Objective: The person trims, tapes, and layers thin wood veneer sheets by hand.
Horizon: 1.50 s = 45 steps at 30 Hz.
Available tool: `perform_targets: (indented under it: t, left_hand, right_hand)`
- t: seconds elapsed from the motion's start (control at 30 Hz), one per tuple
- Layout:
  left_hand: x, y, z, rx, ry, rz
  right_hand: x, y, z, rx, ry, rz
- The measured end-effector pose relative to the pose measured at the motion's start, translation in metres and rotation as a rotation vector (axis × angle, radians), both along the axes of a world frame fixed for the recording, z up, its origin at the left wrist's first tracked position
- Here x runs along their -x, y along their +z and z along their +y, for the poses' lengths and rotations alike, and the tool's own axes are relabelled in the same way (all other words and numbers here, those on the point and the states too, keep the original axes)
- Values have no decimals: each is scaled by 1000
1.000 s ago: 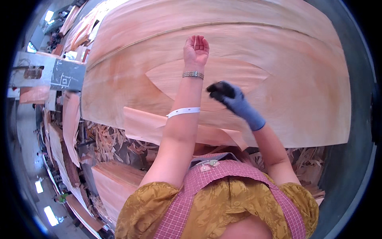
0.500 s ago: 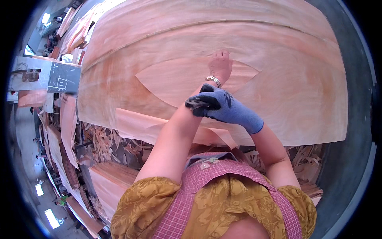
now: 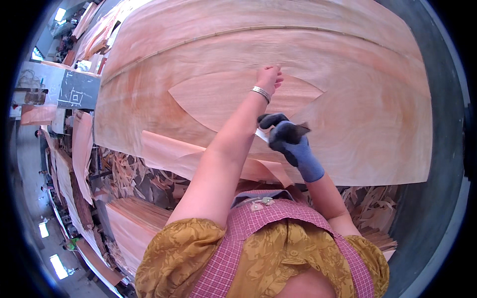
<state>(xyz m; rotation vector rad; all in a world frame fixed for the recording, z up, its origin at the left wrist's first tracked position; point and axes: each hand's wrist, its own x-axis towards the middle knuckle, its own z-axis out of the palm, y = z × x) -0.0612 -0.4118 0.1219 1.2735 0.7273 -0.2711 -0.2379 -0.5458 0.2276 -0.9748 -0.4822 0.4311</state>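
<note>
White line marks [image 3: 75, 96], some of them box-shaped, stand on the dark grey panel [image 3: 90, 85] at far left. No lettering is legible.

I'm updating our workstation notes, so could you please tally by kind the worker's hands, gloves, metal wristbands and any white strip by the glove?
Hands: 2, left hand bare, right hand gloved
Blue-and-black glove: 1
Metal wristband: 1
White strip: 1
Total: 5
</note>
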Motion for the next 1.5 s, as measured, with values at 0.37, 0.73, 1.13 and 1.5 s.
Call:
perform_targets:
  t: [0.37, 0.73, 1.13, 1.5]
  left_hand:
    - [35, 87, 31, 189, -410, -451]
    - [111, 91, -24, -470, -777, -810]
    - [97, 53, -54, -843, -628, -816]
    - [43, -18, -93, -1274, -897, -967]
  right_hand:
    - [-10, -11, -49, 72, -389, 269]
    - [-35, -18, -68, 390, -687, 125]
    - [-37, -74, -95, 452, -623, 434]
    - [-125, -142, -147, 686, -653, 606]
